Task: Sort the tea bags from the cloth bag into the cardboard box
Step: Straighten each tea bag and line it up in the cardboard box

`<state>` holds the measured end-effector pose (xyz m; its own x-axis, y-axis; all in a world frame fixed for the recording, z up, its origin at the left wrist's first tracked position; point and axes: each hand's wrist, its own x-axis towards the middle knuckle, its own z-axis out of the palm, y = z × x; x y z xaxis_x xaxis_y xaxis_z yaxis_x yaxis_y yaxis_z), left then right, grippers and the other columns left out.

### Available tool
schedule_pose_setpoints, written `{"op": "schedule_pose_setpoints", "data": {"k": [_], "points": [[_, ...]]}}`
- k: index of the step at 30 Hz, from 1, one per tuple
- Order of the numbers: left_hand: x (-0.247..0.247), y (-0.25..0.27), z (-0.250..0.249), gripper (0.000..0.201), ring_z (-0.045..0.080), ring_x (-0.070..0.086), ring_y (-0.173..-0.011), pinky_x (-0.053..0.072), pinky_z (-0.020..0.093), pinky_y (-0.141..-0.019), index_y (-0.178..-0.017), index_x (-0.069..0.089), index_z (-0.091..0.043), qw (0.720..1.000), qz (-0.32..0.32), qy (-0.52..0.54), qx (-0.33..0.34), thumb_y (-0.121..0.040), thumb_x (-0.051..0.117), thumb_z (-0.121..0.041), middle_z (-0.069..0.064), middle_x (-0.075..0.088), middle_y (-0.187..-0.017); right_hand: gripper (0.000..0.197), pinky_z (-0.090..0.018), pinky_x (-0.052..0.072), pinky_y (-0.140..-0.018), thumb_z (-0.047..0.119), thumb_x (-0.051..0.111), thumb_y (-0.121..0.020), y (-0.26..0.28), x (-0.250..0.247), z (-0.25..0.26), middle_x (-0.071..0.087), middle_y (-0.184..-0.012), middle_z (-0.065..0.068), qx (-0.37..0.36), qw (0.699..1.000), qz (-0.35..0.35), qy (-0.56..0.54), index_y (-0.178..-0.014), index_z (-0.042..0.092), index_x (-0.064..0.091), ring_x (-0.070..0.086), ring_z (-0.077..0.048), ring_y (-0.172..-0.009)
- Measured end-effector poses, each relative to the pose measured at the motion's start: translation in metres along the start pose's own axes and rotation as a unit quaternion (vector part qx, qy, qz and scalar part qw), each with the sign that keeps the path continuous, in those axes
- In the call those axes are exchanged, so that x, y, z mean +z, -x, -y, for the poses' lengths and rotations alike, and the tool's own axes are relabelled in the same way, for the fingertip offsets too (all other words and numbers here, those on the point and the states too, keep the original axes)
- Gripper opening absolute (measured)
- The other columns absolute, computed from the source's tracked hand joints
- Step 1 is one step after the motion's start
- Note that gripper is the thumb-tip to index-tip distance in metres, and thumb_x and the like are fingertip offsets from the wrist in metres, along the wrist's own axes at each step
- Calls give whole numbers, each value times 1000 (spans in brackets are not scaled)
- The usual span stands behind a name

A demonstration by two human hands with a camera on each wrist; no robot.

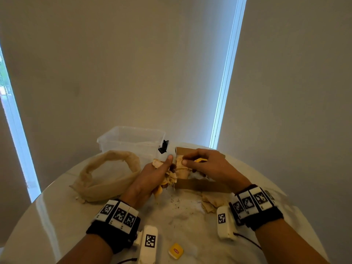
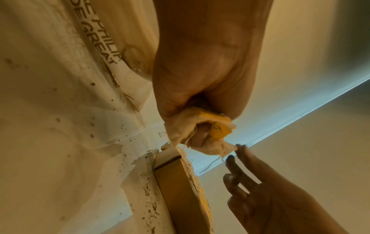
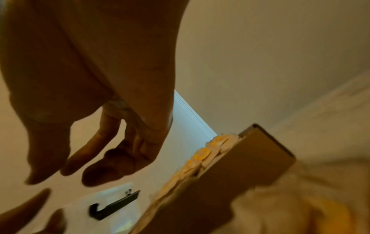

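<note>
Yellow paper tags show among the crumpled tea bags [image 2: 202, 128] that the left hand [image 1: 152, 178] grips in a bunch, fingers curled tight round them, just beside the near left corner of the cardboard box [image 1: 198, 185]. The right hand [image 1: 207, 164] hovers over the box with its fingers loosely curled; in the head view a yellow tag sits at its fingertips, but the right wrist view shows the fingers apart and nothing clearly between them, so I cannot tell whether it holds a bag. The box already carries a row of tea bags packed along its inside. The cloth bag [image 1: 106, 174] lies slack and open on the table [image 1: 57, 216] to the left, with a clear plastic tub [image 1: 131, 140] behind it.

The risks look plain. Dark specks of loose tea [image 1: 177, 202] dot the table near the box, so some bags have likely torn; a tight fist on the bunch could split more. Strings hang from the bunch and may tangle, dragging extra bags out over the box wall. A few tea bags [image 1: 209, 202] lie on the table by the right wrist, and a stray yellow tag [image 1: 176, 251] sits near the front edge, easy to overlook.
</note>
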<state>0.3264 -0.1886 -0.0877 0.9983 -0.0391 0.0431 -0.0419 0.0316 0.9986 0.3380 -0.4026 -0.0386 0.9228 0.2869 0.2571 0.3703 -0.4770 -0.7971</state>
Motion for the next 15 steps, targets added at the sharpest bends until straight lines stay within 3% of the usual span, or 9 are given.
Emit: {"op": "schedule_pose_setpoints", "data": {"k": [2, 5, 7, 11, 15], "points": [[0, 0, -2, 52, 12, 75, -73, 58, 25, -62, -105, 79, -14, 1000, -9, 7, -6, -100, 57, -60, 4, 81, -87, 31, -21, 59, -76, 42, 85, -87, 13, 12, 8, 77, -108, 16, 9, 999, 25, -29, -116, 36, 77, 75, -6, -94], [1, 1, -3, 50, 8, 71, -63, 58, 27, -62, -103, 77, -13, 999, -12, 28, -7, -102, 56, -57, 0, 77, -76, 39, -29, 64, -83, 40, 93, -79, 20, 24, 9, 77, -111, 16, 25, 997, 41, -66, -114, 39, 77, 76, -7, -98], [1, 0, -2, 50, 9, 70, -62, 58, 28, -64, -105, 76, -12, 999, -11, 30, -11, -102, 57, -57, 2, 76, -76, 41, -34, 66, -87, 31, 94, -79, 22, 30, 7, 78, -110, 10, 38, 994, 46, -93, -116, 33, 76, 78, -10, -96], [0, -4, 2, 48, 11, 64, -58, 54, 27, -57, -101, 76, -10, 1000, -7, 19, -9, -100, 62, -56, 5, 71, -73, 29, -40, 64, -94, 25, 89, -85, 21, 39, 3, 81, -105, 9, 35, 993, 13, -114, -112, 26, 79, 77, -9, -97], [-2, -5, 5, 41, 13, 64, -63, 51, 28, -59, -92, 77, -15, 1000, 3, -7, 3, -101, 64, -53, 4, 73, -76, 21, -45, 63, -97, 18, 84, -91, 18, 44, -2, 82, -103, 4, 49, 984, -14, -172, -111, 22, 81, 79, -15, -99]]}}
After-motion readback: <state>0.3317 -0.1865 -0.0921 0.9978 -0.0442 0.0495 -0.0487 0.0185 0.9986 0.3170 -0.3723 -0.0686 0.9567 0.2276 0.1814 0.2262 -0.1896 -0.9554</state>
